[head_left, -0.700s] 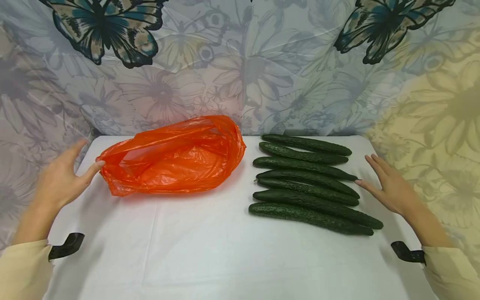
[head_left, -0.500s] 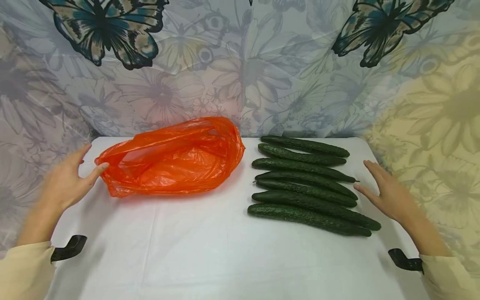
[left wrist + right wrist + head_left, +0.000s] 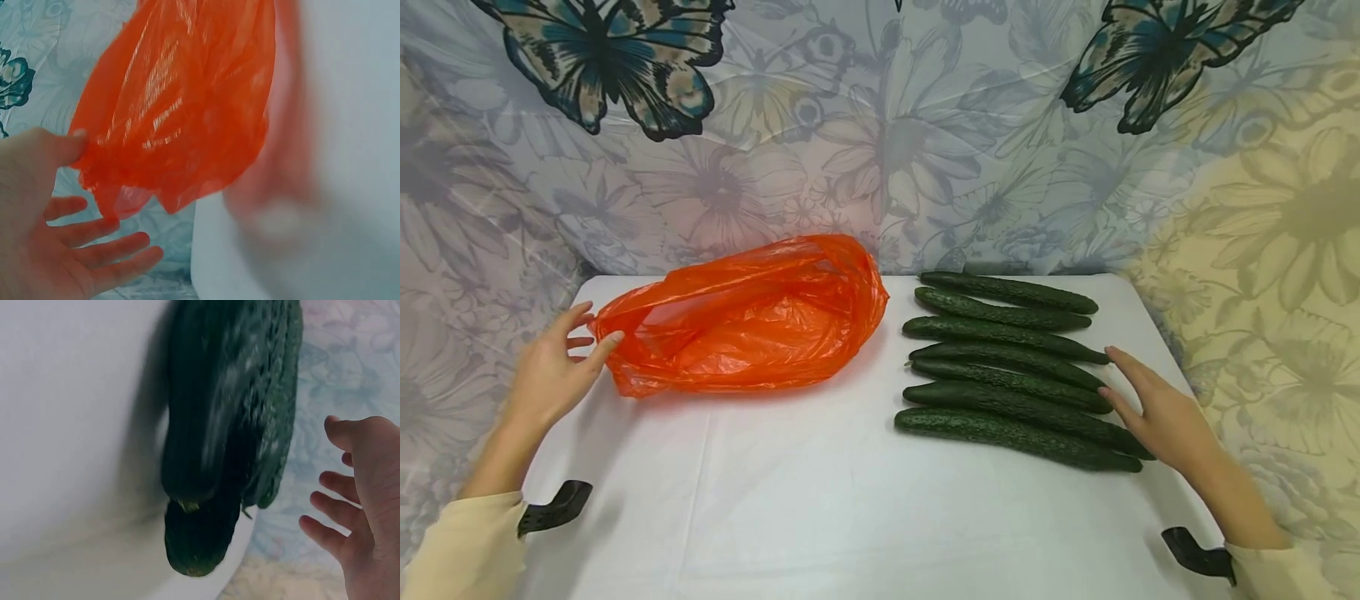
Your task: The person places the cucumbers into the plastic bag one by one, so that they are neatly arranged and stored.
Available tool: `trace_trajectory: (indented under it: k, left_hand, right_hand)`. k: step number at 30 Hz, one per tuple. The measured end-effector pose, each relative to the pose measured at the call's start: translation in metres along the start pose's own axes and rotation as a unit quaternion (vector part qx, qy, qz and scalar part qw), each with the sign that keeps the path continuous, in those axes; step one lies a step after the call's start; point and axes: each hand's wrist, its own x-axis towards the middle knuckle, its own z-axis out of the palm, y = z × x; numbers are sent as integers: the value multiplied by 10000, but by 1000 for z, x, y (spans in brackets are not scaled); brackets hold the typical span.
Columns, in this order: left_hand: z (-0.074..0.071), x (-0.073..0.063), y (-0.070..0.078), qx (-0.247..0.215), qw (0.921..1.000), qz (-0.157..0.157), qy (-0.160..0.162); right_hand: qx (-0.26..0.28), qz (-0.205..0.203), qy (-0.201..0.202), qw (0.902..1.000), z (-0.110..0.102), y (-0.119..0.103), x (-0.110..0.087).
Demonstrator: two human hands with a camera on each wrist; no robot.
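Note:
An orange plastic bag (image 3: 752,333) lies on its side with its mouth spread toward me, on the left half of the table. My left hand (image 3: 556,371) is at the bag's left end, thumb and fingers apart; in the left wrist view the thumb (image 3: 72,147) overlaps the bag's edge, though I cannot tell how firmly it touches. Several dark green cucumbers (image 3: 1000,423) lie side by side on the right. Beside their right ends hovers my right hand (image 3: 1172,425), fingers extended and holding nothing. In the right wrist view, a gap separates it from the cucumber ends (image 3: 200,550).
A white cloth (image 3: 775,500) covers the table. Patterned fabric (image 3: 880,150) with flowers and butterflies hangs behind it and along both sides. Each wrist carries a black camera mount, the left mount (image 3: 557,507) and the right mount (image 3: 1198,554).
My left hand has shifted right and slightly down, closer against the bag's end. The right hand has come down and left, nearer the cucumbers. Bag and cucumbers keep their places.

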Motion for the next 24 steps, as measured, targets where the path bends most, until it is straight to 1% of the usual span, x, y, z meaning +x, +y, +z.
trace_trajectory:
  k: [3, 8, 10, 12, 14, 16, 18, 21, 24]
  left_hand:
    - [2, 0, 1, -190, 9998, -95, 53]
    - [5, -1, 3, -652, 9967, -478, -38]
    - [7, 0, 5, -815, 9946, -644, 47]
    - [10, 0, 7, -932, 9918, -843, 219]
    - [12, 0, 9, -986, 9885, -1065, 418]
    - [15, 0, 11, -962, 9857, -1291, 504]
    - [17, 1, 13, -948, 9836, -1459, 473]
    - [19, 1, 14, -930, 9823, -1594, 328]
    - [22, 3, 14, -1007, 9805, -1660, 295]
  right_hand:
    - [-17, -106, 121, 9999, 4, -6, -5]
    - [-50, -249, 290, 9993, 9, -14, -14]
    - [-73, -406, 505, 9979, 11, -17, -18]
    - [-78, -624, 796, 9948, 12, -20, -21]
    - [-54, -855, 1118, 9900, 13, -23, -24]
    - [29, -1045, 1383, 9849, 14, -27, -26]
    - [99, -1103, 1439, 9834, 16, -30, -30]
    - [134, -1138, 1436, 9830, 20, -35, -36]
    - [90, -1071, 1384, 9845, 23, -37, -44]
